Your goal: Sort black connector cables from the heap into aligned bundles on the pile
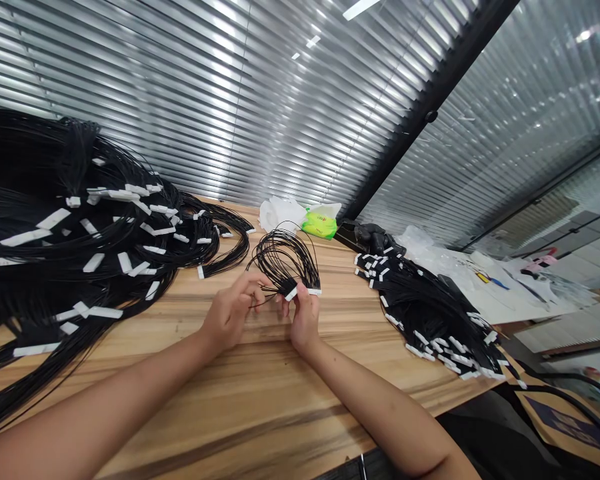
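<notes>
My left hand point(229, 313) and my right hand point(305, 319) both grip a small looped bundle of thin black wires point(285, 261) above the wooden table point(280, 380). White connectors point(291, 294) at the bundle's end stick out beside my right thumb and fingers. My left fingers pinch the wires close to those ends. To the left lies a large heap of black wires with white connectors point(80, 233). A second, tidier pile of connector-ended wires point(430, 320) lies to the right.
At the table's back stand a white plastic bag point(277, 215) and a green packet point(320, 224). Black gloves point(373, 239) and papers point(505, 293) lie back right. Slatted blinds point(180, 93) rise behind the table. A tan paper bag point(565, 420) sits below its right edge.
</notes>
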The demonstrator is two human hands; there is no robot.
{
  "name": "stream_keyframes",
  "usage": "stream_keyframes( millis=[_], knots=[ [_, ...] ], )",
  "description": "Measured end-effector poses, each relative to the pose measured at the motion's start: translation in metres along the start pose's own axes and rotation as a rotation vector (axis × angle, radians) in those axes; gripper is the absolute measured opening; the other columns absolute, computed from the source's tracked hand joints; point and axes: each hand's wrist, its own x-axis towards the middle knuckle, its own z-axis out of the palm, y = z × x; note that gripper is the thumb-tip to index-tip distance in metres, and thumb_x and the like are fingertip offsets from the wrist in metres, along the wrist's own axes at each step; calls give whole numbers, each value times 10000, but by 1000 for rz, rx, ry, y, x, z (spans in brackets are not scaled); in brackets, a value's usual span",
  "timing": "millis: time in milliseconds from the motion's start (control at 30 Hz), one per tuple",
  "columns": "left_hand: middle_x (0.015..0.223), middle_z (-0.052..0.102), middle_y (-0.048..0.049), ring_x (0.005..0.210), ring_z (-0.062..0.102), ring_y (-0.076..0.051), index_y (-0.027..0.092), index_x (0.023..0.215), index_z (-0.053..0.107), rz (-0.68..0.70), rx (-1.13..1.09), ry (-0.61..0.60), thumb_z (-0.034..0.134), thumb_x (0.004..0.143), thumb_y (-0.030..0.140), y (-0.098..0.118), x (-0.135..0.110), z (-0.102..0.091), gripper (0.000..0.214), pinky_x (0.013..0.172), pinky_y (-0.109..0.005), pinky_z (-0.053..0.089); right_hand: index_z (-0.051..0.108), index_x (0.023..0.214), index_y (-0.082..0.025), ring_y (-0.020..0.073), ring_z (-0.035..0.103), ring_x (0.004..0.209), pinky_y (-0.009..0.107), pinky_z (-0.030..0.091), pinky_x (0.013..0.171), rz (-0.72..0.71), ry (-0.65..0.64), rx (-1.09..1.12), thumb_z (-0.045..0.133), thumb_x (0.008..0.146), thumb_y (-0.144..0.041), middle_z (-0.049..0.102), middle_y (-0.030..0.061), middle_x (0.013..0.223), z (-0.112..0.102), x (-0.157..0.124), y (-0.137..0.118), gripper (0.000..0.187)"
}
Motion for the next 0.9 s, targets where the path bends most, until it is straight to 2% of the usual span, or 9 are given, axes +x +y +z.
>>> stream_keyframes(
  millis=[100, 167, 233, 333, 400, 533, 900],
  knots=[
    [601, 512, 42, 547, 490, -130, 208, 1085, 549, -261, 24, 115, 360, 945, 495, -2, 7, 1, 371, 558, -240, 368, 572, 685, -173, 102, 417, 450, 243, 309, 429, -4, 1, 5, 520, 813, -563, 609, 21, 578, 1, 0, -2, 414],
    [573, 487, 67, 529, 464, -118, 222, 1020, 554, -338, 81, 134, 482, 902, 460, -1, 11, 1, 275, 543, -229, 342, 574, 685, -173, 105, 417, 450, 244, 312, 428, 1, 6, 6, 525, 806, -566, 611, 23, 573, 1, -1, -2, 414],
    [576, 491, 83, 510, 430, -107, 228, 983, 517, -358, 96, 159, 553, 863, 427, -1, 14, 2, 235, 526, -221, 321, 574, 681, -173, 104, 412, 447, 245, 317, 429, 5, 9, 7, 524, 802, -572, 606, 21, 565, 1, -2, -3, 420],
    [637, 526, 73, 518, 421, -93, 218, 875, 496, -362, 114, 200, 591, 834, 421, -2, 15, 2, 227, 526, -214, 328, 575, 680, -175, 105, 410, 449, 247, 322, 434, 3, 11, 7, 525, 802, -568, 598, 17, 565, 2, -2, -4, 415],
    [666, 536, 57, 525, 426, -90, 208, 826, 538, -365, 147, 188, 590, 832, 444, -2, 14, 2, 242, 524, -217, 333, 576, 686, -176, 108, 420, 459, 247, 323, 436, 5, 11, 6, 526, 804, -562, 599, 17, 571, 2, -2, -5, 407],
    [670, 557, 43, 523, 435, -96, 217, 884, 651, -352, 185, 129, 587, 836, 457, -1, 13, 1, 254, 515, -227, 327, 576, 710, -176, 106, 423, 462, 239, 321, 432, 4, 12, 14, 527, 805, -563, 593, 12, 571, 2, -1, -5, 401],
    [718, 638, 32, 551, 456, -92, 207, 855, 658, -137, 278, 155, 554, 879, 362, 6, 5, 2, 188, 568, -227, 361, 577, 688, -177, 112, 436, 462, 247, 340, 444, -16, -92, -49, 481, 846, -557, 588, 8, 561, 0, -3, -2, 423]
  ],
)
